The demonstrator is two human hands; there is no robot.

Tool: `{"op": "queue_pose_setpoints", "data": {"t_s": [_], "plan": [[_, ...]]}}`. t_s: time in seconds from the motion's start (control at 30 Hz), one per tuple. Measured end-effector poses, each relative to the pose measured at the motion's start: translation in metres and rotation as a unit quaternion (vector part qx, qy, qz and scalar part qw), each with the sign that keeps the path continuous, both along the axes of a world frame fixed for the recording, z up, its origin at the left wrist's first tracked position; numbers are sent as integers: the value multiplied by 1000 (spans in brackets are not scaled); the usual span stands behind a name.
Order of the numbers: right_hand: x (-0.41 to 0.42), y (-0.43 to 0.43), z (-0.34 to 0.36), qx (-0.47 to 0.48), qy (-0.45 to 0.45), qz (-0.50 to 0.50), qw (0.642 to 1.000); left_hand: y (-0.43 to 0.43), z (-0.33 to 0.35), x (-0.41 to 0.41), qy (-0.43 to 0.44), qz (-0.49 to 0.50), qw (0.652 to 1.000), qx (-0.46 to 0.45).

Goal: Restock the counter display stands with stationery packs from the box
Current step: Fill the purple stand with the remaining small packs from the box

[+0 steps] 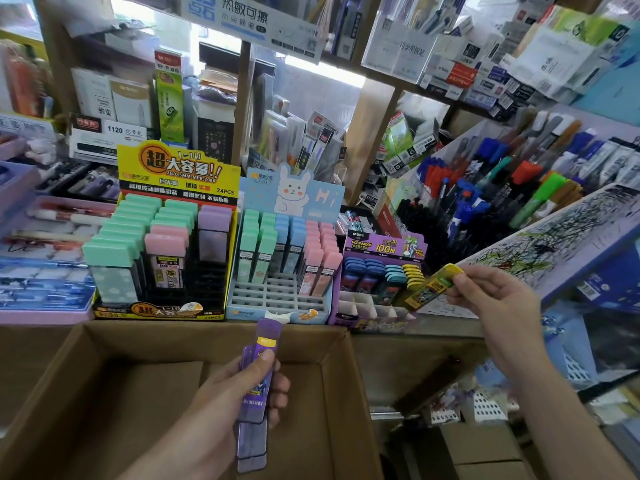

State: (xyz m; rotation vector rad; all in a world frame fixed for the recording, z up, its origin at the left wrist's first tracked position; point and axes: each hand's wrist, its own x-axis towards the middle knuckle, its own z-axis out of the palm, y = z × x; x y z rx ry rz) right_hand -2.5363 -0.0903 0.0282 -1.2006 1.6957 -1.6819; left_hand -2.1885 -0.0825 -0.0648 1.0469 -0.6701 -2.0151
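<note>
- A slim yellow see-through plastic lead pack (pixel 433 287) hangs tilted right of the frame's centre. Its lower end is at the front right corner of the small purple cardboard display stand (pixel 381 244), though blur hides whether the two touch.
- The right-hand grip (pixel 495 299) is clamped on the pack's upper end, pinching it between thumb and fingertips.
- That purple stand sits on the desk (pixel 446 326) and holds blue, teal and yellow-capped packs in its back rows, with white dividers showing in front.
- At lower centre, the left-hand grip (pixel 242 393) is curled round a bundle of slim purple lead packs (pixel 267 336), held upright.
- Under that bundle an open brown cardboard box (pixel 104 375) fills the lower left of the frame.
- Just left of the purple stand is a pale blue rabbit-topped display stand (pixel 292 192) with green, blue and pink packs.
- Further left is a yellow-and-black display stand (pixel 173 168) with green, pink and lilac-capped packs.
- At the right, a slanted rack of pens and markers (pixel 485 188).
</note>
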Motion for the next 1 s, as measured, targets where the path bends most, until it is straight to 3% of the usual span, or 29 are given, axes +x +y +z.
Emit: {"op": "queue_pose_setpoints", "data": {"t_s": [0.4,0.67,1.0], "plan": [[-8,-12,-24,49,59,8,997,0,2,-1,14,-3,1000,4],[-3,-20,-25,130,50,17,990,1,4,-1,10,-1,1000,0],[-1,-17,-23,144,30,18,989,1,4,-1,20,-8,1000,4]]}}
